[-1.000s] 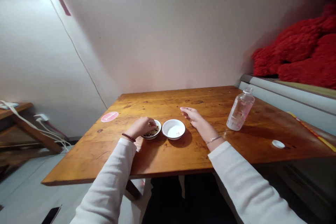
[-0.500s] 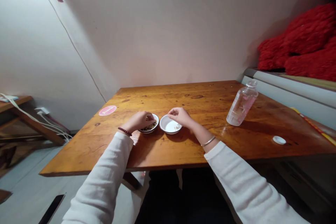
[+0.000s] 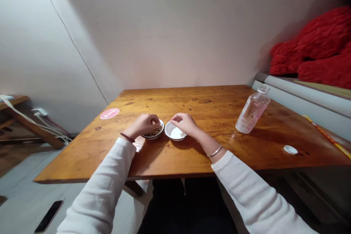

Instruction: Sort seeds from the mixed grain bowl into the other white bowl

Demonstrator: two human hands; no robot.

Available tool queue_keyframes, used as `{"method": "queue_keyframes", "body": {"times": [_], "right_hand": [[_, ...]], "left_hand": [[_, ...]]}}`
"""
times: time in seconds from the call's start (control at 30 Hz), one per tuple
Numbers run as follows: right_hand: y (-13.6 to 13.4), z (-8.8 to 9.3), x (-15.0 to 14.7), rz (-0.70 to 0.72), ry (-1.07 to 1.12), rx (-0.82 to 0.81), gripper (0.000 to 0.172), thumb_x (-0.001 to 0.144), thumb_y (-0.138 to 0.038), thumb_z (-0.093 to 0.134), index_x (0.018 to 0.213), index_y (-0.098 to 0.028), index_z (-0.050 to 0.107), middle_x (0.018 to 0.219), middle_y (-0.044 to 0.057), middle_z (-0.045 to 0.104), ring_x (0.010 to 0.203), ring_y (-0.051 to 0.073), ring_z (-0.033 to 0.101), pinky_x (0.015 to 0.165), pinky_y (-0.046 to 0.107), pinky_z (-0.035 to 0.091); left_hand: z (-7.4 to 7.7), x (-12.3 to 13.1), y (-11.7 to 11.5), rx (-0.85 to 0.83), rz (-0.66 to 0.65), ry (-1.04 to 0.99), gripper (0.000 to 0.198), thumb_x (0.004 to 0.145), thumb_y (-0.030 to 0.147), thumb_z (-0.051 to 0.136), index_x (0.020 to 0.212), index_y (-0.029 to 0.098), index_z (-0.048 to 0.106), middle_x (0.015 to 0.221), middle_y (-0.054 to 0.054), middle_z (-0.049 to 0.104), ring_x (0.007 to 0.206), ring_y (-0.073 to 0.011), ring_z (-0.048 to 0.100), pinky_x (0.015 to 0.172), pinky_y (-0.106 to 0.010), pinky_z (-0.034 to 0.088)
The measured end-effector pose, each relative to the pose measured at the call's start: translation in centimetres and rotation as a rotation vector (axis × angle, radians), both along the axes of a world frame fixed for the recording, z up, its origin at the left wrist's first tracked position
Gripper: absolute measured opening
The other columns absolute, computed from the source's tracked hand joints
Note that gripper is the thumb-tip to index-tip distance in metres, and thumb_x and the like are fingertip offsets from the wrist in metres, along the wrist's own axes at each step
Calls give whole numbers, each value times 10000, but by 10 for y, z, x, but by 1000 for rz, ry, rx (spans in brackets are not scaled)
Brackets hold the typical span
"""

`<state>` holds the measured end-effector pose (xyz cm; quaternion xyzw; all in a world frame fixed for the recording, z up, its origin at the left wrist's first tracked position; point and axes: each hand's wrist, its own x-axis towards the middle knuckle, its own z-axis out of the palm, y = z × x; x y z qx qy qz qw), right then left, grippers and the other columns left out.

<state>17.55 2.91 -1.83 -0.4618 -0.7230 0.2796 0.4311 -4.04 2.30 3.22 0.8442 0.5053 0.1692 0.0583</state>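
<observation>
The person's left hand (image 3: pixel 143 125) hangs over a small white bowl (image 3: pixel 154 137) holding brownish grains (image 3: pixel 153 132), its fingers (image 3: pixel 155 120) bunched together and dipping toward them; whether any grain is pinched between them is hidden. A dark beaded bracelet (image 3: pixel 127 138) circles that wrist. Just to the right, nearly touching the first bowl, sits a wider white bowl (image 3: pixel 170 134), largely covered by the right hand (image 3: pixel 186 123). That hand's fingers (image 3: pixel 175 119) curve down over the bowl, neither spread flat nor clearly closed, so their state cannot be told. A thin silver bangle (image 3: pixel 215 151) sits on the right wrist, and white sleeves (image 3: pixel 233 186) cover both forearms. Both bowls stand near the middle of the wooden table (image 3: pixel 208 98), toward its near edge. Farther right, a clear plastic bottle (image 3: pixel 252 109) lies tilted on the table, with a white cap (image 3: pixel 290 149) near the right edge. A round pink sticker (image 3: pixel 109 113) marked "1" sits far left, and a red fluffy blanket (image 3: pixel 309 51) is heaped beyond the table on the right.
</observation>
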Motion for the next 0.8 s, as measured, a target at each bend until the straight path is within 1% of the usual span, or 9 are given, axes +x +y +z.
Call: {"method": "queue_keyframes", "body": {"times": [0.07, 0.2, 0.33, 0.53, 0.6, 0.67, 0.73, 0.8], "right_hand": [[-3, -1, -1, -28, -10, -9, 106, 754, -278, 644, 764, -181, 688, 764, 35, 717, 712, 156, 645, 684, 264, 490], [-7, -2, 0, -51, -10, -15, 79, 752, -248, 617, 758, -182, 659, 780, 29, 711, 720, 154, 639, 696, 267, 487], [-8, -2, 1, -73, -2, -21, 76, 741, -243, 614, 763, -181, 653, 785, 32, 707, 720, 156, 638, 696, 268, 487], [-10, -5, 2, -53, -16, -38, 80, 739, -250, 625, 762, -183, 662, 783, 45, 712, 724, 172, 649, 719, 292, 498], [-10, -5, 2, -39, -17, -15, 94, 749, -269, 627, 768, -186, 667, 796, 48, 714, 737, 178, 650, 728, 300, 498], [-11, -5, 1, -12, -5, 0, 116, 765, -288, 620, 787, -185, 670, 811, 49, 714, 755, 180, 651, 737, 302, 497], [-12, -4, 1, -6, 9, -2, 122, 774, -288, 614, 795, -180, 668, 811, 50, 712, 764, 182, 650, 748, 305, 494], [-13, -3, 1, -6, 7, -12, 127, 776, -292, 615, 797, -178, 667, 812, 52, 711, 769, 184, 648, 751, 306, 490]], "left_hand": [[0, 2, -2, -11, -24, -32, 209, 754, 335, 556, 779, 168, 679, 749, -29, 694, 657, -145, 596, 574, -218, 392], [-3, 5, -3, -45, -44, -47, 182, 743, 298, 555, 770, 156, 665, 721, -27, 683, 636, -136, 595, 566, -211, 396], [-6, 6, -4, -31, -52, -64, 168, 727, 272, 567, 787, 152, 669, 720, -28, 683, 627, -133, 591, 564, -209, 399], [-10, 6, -5, 2, -89, -139, 121, 712, 214, 578, 782, 160, 662, 708, -15, 672, 620, -123, 581, 565, -207, 408], [-10, 9, -6, 35, -112, -187, 104, 712, 189, 582, 780, 162, 656, 730, -14, 676, 642, -121, 581, 591, -209, 424], [-10, 13, -8, 44, -153, -281, 114, 741, 197, 585, 822, 159, 656, 790, -26, 689, 689, -121, 594, 628, -209, 446], [-10, 17, -11, 31, -195, -375, 138, 781, 239, 589, 863, 150, 657, 836, -41, 695, 716, -116, 602, 639, -202, 458], [-11, 21, -12, 20, -219, -422, 175, 807, 292, 597, 870, 143, 664, 848, -49, 698, 723, -114, 604, 641, -198, 462]]}}
